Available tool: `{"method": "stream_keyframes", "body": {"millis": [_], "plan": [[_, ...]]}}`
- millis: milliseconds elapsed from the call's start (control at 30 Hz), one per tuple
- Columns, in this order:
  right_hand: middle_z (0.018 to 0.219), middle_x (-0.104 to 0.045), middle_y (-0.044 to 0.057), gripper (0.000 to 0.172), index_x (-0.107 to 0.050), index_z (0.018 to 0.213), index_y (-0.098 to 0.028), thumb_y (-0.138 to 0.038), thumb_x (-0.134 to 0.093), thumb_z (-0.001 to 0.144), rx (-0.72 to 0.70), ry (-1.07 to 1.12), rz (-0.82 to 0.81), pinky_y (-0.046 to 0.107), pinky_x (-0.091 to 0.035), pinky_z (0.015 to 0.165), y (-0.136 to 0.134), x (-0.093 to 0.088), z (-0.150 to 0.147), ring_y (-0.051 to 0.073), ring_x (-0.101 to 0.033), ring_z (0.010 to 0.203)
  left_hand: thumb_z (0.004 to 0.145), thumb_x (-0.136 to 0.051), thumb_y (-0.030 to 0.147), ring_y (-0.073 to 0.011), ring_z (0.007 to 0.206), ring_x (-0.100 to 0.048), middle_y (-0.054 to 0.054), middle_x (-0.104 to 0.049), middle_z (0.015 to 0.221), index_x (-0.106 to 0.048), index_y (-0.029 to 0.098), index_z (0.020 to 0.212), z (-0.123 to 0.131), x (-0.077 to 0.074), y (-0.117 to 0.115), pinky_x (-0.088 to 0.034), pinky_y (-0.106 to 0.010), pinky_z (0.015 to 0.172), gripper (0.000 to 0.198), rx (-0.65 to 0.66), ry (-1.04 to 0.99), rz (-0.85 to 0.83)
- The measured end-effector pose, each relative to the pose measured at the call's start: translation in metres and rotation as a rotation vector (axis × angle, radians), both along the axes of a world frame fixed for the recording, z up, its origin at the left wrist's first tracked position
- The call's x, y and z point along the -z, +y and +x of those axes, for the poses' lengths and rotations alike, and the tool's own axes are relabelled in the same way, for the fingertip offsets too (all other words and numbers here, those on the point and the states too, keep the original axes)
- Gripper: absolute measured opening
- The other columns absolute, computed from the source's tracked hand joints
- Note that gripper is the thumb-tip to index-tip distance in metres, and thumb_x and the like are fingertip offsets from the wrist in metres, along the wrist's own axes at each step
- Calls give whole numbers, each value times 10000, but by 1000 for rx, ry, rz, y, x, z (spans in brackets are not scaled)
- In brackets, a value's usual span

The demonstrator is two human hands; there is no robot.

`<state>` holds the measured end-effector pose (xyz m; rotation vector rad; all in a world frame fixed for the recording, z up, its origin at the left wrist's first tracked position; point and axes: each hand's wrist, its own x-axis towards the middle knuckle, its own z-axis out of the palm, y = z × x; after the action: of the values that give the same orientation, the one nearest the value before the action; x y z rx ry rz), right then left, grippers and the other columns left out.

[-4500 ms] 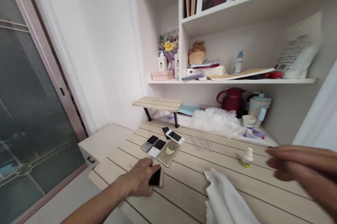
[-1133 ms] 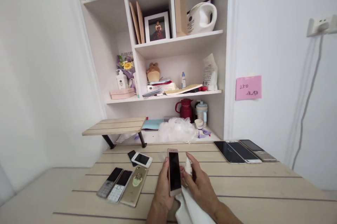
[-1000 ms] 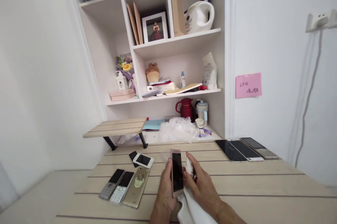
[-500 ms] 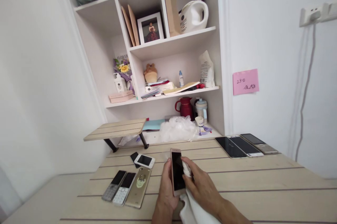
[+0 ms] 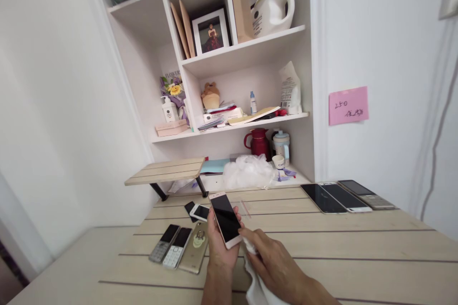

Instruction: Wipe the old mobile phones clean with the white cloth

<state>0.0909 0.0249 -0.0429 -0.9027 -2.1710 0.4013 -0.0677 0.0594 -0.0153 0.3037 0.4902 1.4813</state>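
Observation:
A rose-gold smartphone (image 5: pixel 224 219) with a dark screen lies face up in my left hand (image 5: pixel 219 252), whose fingers wrap round its edges. My right hand (image 5: pixel 274 262) is closed on a white cloth (image 5: pixel 255 280), part of which hangs down toward the table. The right fingertips are beside the phone's lower right corner; whether they touch it I cannot tell. Left of my left hand lie a gold phone (image 5: pixel 195 250) with a ring on its back, a white keypad phone (image 5: pixel 177 248) and a grey keypad phone (image 5: pixel 164 244). Behind them a white phone (image 5: pixel 200 212) partly overlaps a dark one.
The slatted wooden table (image 5: pixel 322 247) carries two large phones (image 5: pixel 324 198) and a keypad phone (image 5: pixel 367 195) at the back right. A small raised stand (image 5: pixel 166 171) is at the back left. Behind the table, a white shelf unit (image 5: pixel 246 52) holds household items and a crumpled plastic bag (image 5: pixel 248 171).
My left hand has turned and tilted the smartphone, so its top now leans left. My right hand with the cloth has moved from the screen's right side to the phone's lower corner.

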Motion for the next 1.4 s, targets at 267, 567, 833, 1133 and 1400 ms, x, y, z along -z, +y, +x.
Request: {"method": "stream_keyframes", "body": {"millis": [267, 567, 833, 1133, 1400], "plan": [[1195, -625, 67, 574, -350, 1456, -314, -160, -434, 910, 112, 82, -10, 333, -481, 882, 8, 2, 4, 219, -647, 977, 805, -648, 483, -225, 715, -685, -162, -741, 910, -699, 89, 1011, 6, -2, -2, -551, -337, 677, 448, 39, 55, 15], [1223, -628, 77, 553, -360, 1443, -284, -184, -456, 907, 239, 124, -3, 372, -492, 871, 19, 2, 14, 236, -647, 996, 829, -647, 419, -185, 664, -673, -111, -734, 800, -704, 82, 943, 22, -9, -12, -534, -273, 627, 360, 172, 150, 58], [1260, -610, 81, 551, -313, 1464, -305, -212, -434, 934, 241, 127, -23, 407, -493, 882, 18, -7, 17, 252, -639, 1032, 804, -700, 325, -153, 652, -673, -38, -729, 748, -712, 140, 885, 26, -10, -14, -530, -236, 629, 202, 159, 178, 64], [1287, -611, 69, 575, -361, 1450, -294, -190, -463, 893, 243, 176, -16, 370, -498, 860, 21, -9, 22, 246, -632, 1064, 815, -676, 373, -198, 685, -690, -68, -729, 750, -701, 126, 952, 25, -7, -12, -533, -271, 617, 284, 193, 222, 56], [1265, -600, 70, 562, -312, 1474, -312, -202, -432, 937, 172, 100, -23, 366, -470, 887, 15, -12, 18, 233, -617, 1055, 803, -667, 371, -193, 663, -684, -58, -726, 727, -707, 131, 853, 22, -6, -8, -531, -281, 643, 249, 162, 176, 20]]}}
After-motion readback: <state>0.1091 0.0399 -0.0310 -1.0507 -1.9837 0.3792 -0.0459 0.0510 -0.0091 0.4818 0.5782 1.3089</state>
